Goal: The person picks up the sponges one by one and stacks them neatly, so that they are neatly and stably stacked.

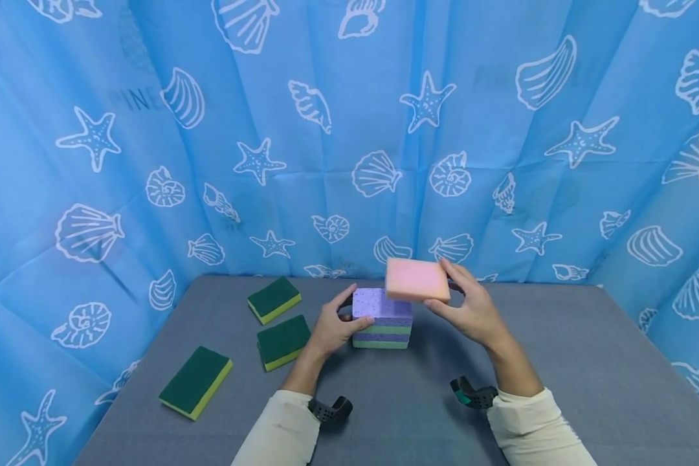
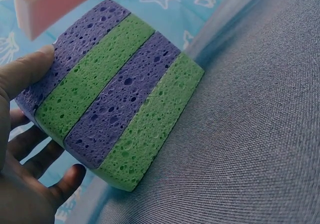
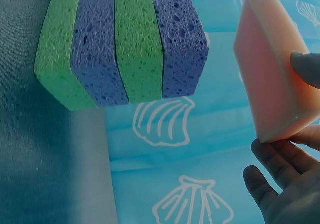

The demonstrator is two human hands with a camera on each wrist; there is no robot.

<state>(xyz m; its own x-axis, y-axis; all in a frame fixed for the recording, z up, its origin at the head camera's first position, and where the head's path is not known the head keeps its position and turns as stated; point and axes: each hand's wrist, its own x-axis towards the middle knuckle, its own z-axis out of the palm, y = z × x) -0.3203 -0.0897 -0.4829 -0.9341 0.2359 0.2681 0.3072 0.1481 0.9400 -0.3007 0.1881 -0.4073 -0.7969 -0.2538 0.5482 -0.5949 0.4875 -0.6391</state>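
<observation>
Four-layered purple and green sponges form a neat stack (image 2: 107, 84) on the grey table, with a purple sponge (image 1: 381, 303) on top. My left hand (image 1: 333, 325) grips that purple sponge at its left end, thumb on the near side and fingers round the far side. Up in the air, my right hand (image 1: 470, 307) pinches a pink sponge (image 1: 416, 279) at its right end between thumb and fingers. The pink sponge is above the stack's right part and overlaps the purple top in the head view. A gap shows between them in the right wrist view.
Several green-and-yellow scouring sponges lie left of the stack: one at the back (image 1: 274, 299), one near my left forearm (image 1: 283, 340), one farther left (image 1: 196, 382). A blue shell-print curtain (image 1: 349, 129) hangs behind the grey table (image 1: 588, 362).
</observation>
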